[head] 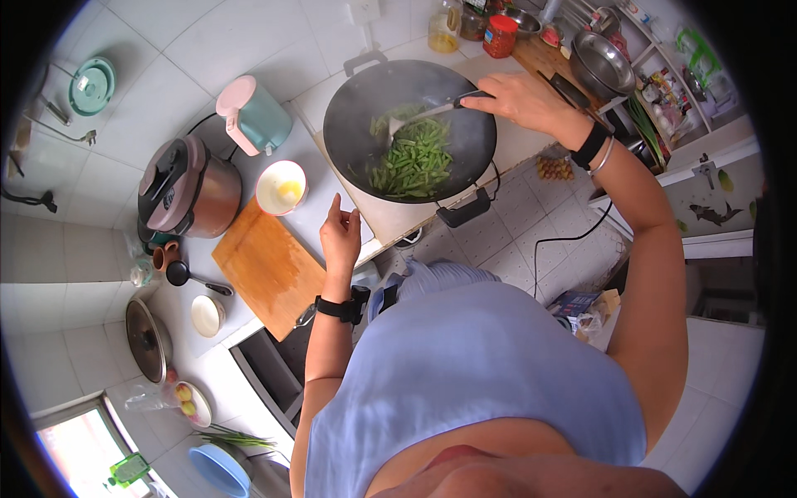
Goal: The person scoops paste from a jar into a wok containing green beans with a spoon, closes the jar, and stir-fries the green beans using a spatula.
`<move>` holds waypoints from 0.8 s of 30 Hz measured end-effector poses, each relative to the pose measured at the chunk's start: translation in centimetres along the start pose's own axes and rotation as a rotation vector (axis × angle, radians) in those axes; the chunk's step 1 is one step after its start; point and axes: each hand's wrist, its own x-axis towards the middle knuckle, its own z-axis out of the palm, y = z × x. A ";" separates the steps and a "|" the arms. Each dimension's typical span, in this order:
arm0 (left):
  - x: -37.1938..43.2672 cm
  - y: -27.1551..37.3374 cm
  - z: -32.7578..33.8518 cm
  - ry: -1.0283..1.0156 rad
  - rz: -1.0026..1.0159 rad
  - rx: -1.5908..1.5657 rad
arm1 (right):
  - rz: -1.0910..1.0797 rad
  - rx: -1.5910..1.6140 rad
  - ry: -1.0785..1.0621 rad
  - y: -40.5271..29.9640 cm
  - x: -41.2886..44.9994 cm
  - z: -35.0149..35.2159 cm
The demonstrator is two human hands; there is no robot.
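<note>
A dark wok with two side handles sits on the stove counter, holding cut green beans. Steam rises from it. My right hand grips the black handle of a metal spatula; the blade rests among the beans at their upper left. My left hand is empty, hovering near the counter edge to the lower left of the wok, with the index finger extended and other fingers curled. Nearest to it are a red-rimmed white bowl with yellow residue inside and a wooden cutting board.
An electric pressure cooker and a green-and-pink kettle stand on the left counter. A black ladle and small bowl lie nearby. Behind the wok are a red-lidded jar and metal bowls. A cable hangs over the floor.
</note>
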 end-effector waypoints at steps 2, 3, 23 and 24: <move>0.1 -0.1 0.2 -0.006 0.015 0.000 | 0.001 -0.033 0.060 0.0 0.1 -0.8; 0.4 0.1 0.3 -0.012 0.035 -0.004 | 0.012 -0.031 0.073 -0.1 0.5 -1.1; 0.9 0.2 1.2 -0.073 -0.008 -0.021 | 0.448 0.087 -0.164 -5.9 1.8 2.5; 0.9 0.1 1.0 -0.061 0.006 -0.014 | 0.446 0.089 -0.166 -6.7 1.8 1.9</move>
